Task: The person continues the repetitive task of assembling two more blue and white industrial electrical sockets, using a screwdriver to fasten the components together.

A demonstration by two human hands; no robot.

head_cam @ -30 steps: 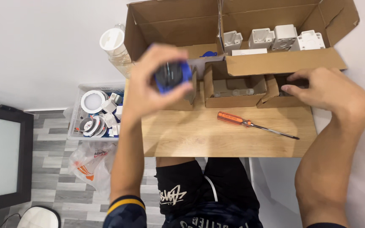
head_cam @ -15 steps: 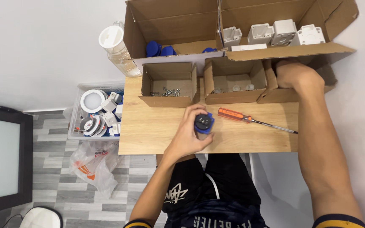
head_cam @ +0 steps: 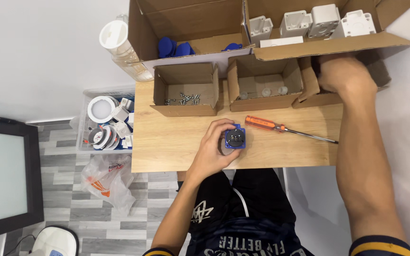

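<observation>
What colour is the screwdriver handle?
Orange, on the screwdriver lying on the wooden table; head view shows it.

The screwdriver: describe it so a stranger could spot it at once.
Start at the wooden table, in front of the row of small open cardboard boxes. The screwdriver lies flat there, just right of the blue round part under the left hand. Its orange handle and long thin metal shaft set it apart: it is the only tool on the tabletop.

Small wooden table (head_cam: 176,142), bearing three open cardboard boxes (head_cam: 184,90), orange-handled screwdriver (head_cam: 288,129), blue socket part (head_cam: 235,139).
</observation>
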